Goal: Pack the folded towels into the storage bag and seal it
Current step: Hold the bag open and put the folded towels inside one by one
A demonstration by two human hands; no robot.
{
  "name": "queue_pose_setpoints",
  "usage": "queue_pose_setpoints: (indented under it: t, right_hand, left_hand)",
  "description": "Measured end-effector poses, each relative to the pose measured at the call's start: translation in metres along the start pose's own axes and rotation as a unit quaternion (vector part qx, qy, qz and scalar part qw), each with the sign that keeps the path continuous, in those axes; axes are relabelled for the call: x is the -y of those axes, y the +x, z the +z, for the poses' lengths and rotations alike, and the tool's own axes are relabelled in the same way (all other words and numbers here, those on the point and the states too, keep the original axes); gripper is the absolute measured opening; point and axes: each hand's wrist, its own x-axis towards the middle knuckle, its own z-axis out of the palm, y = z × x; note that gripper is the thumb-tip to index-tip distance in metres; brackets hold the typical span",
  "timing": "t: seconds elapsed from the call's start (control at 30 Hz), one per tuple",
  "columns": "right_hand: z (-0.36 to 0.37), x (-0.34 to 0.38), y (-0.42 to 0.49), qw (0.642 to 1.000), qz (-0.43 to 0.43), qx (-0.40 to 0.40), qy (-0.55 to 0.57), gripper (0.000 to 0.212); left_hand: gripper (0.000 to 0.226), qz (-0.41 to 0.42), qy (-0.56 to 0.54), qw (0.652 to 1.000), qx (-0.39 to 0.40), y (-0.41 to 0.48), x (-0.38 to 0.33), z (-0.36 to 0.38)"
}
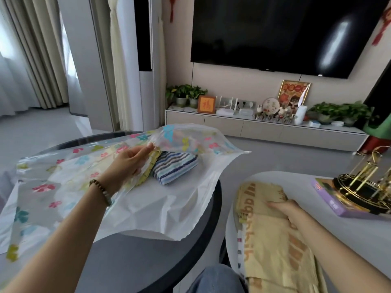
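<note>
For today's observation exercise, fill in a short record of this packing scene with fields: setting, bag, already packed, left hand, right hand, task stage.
setting: living room, two round tables
bag: flowered clear storage bag on the dark table, mouth open
already packed: striped towel lying inside the mouth, a yellowish one partly hidden beside it
left hand: left hand lifting the bag's top layer
right hand: right hand gripping the folded tan towel on the white table
task stage: packing under way, bag not yet sealed
</note>
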Motion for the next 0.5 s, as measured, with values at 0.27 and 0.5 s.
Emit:
queue_pose_setpoints:
  t: [0.27,0.5]
  right_hand:
    - [-0.006,0.014,0.014,0.982,0.027,0.087,0.168,0.058]
    - [-0.018,0.098,-0.075,0.936,-0.152,0.265,0.172,0.1]
  left_hand:
    - [0.043,-0.008,-0.014,1.0,0.004,0.003,-0.002,0.0]
    - [0.044,-0.005,-0.036,0.999,-0.01,0.004,-0.006,-0.009]
